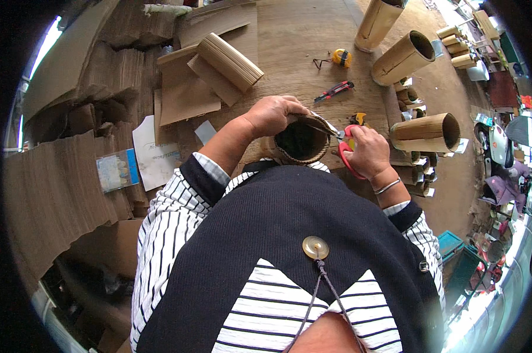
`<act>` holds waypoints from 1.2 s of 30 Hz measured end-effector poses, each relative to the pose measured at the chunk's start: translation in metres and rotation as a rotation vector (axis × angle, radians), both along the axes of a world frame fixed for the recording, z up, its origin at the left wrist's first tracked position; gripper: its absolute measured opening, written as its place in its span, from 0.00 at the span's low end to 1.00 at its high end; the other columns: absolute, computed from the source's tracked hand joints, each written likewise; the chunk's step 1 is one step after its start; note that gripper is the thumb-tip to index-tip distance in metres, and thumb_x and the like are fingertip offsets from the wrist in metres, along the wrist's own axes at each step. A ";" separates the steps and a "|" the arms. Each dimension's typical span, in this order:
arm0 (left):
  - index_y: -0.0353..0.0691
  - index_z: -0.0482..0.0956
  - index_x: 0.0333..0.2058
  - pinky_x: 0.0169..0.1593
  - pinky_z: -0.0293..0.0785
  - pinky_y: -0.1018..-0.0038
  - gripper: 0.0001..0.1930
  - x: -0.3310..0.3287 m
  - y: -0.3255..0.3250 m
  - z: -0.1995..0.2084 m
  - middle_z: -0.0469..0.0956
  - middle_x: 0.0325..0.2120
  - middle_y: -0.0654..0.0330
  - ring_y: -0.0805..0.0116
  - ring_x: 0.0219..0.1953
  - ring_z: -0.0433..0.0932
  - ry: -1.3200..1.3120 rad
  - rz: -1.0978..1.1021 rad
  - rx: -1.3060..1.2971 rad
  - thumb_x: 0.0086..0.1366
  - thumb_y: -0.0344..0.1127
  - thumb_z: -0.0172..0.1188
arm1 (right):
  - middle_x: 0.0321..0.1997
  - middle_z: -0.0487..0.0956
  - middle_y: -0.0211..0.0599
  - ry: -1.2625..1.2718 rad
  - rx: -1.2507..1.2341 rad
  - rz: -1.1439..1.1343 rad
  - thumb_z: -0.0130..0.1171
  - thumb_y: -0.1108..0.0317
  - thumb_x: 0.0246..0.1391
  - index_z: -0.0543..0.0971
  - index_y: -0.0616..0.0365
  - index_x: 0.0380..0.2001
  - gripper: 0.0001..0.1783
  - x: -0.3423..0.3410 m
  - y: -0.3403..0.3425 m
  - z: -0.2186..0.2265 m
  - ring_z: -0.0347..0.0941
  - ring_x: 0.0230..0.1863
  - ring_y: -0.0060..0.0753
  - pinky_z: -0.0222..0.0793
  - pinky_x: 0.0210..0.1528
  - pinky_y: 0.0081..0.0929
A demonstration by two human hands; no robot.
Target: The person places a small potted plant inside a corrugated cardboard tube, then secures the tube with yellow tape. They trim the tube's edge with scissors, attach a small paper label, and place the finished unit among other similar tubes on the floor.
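Observation:
A brown cardboard tube (269, 148) stands close against my body, its round dark opening facing up. My left hand (273, 115) grips the tube's far left rim, fingers bent over the edge. Through the red handle loops of a pair of scissors (350, 169) go the fingers of my right hand (369, 152). The scissor blades point left and meet a whitish strip at the tube's right rim; whether they are closed on it I cannot tell. Just beyond my right hand lies a small yellow and black tool (358, 118).
A box cutter (334, 90) and a yellow tape measure (341, 57) lie on the wooden table (295, 41). Several finished-looking tubes (422, 133) stand along the right. Corrugated cardboard sheets (72, 188) are stacked at left, near a ribbed cardboard roll (229, 60).

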State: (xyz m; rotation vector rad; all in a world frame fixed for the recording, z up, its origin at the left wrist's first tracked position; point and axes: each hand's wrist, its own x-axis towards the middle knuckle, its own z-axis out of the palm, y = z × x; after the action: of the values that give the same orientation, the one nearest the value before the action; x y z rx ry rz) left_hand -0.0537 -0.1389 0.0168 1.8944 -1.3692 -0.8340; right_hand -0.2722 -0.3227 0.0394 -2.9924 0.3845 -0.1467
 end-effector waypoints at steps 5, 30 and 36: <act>0.48 0.83 0.40 0.47 0.74 0.71 0.11 0.008 0.003 0.005 0.78 0.37 0.60 0.61 0.41 0.78 -0.020 0.085 -0.031 0.57 0.32 0.63 | 0.28 0.80 0.32 0.001 0.061 0.068 0.66 0.55 0.38 0.77 0.48 0.31 0.16 0.007 -0.007 -0.007 0.78 0.32 0.39 0.71 0.35 0.36; 0.43 0.82 0.33 0.41 0.75 0.66 0.08 -0.005 0.033 0.010 0.79 0.32 0.58 0.57 0.37 0.79 -0.215 0.382 -0.108 0.55 0.37 0.64 | 0.30 0.74 0.30 -0.120 -0.141 0.361 0.56 0.65 0.47 0.76 0.48 0.30 0.05 0.038 -0.025 -0.048 0.71 0.34 0.34 0.68 0.35 0.32; 0.43 0.83 0.32 0.40 0.75 0.67 0.06 0.017 0.022 0.012 0.79 0.32 0.58 0.56 0.36 0.79 -0.294 0.338 -0.055 0.55 0.35 0.64 | 0.24 0.71 0.28 -0.157 -0.341 0.422 0.55 0.64 0.43 0.75 0.47 0.24 0.03 0.062 -0.026 -0.041 0.69 0.26 0.32 0.63 0.26 0.31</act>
State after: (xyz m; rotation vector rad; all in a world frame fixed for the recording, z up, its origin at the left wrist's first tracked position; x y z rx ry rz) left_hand -0.0372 -0.1164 0.0287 2.1866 -1.1700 -0.3594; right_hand -0.2098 -0.3484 -0.0021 -3.2733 -0.3219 -0.4400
